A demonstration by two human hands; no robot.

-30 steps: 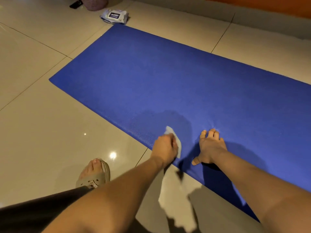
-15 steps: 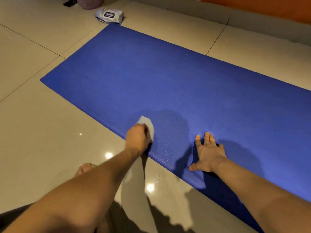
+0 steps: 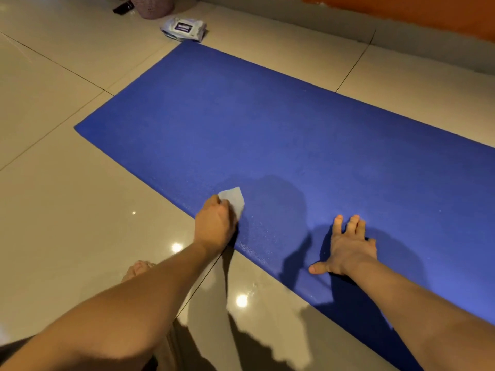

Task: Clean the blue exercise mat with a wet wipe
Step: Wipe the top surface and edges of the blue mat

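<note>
The blue exercise mat (image 3: 267, 124) lies flat on the tiled floor, running from the upper left to the lower right. My left hand (image 3: 215, 226) grips a white wet wipe (image 3: 234, 199) and presses it onto the mat at its near edge. A corner of the wipe sticks out beyond my fingers. My right hand (image 3: 348, 246) rests flat on the mat to the right, fingers straight and thumb spread toward the near edge. A damp sheen shows on the mat between my hands.
A pack of wet wipes (image 3: 184, 28) lies on the floor just beyond the mat's far corner. A pinkish basket (image 3: 156, 6) and a dark object (image 3: 123, 8) stand behind it. A wall (image 3: 401, 12) runs along the back. My foot (image 3: 138, 269) is on the tiles.
My left hand has slid the wipe leftward along the mat's near edge. My right hand has stayed planted, its fingers now straighter. The view has shifted slightly.
</note>
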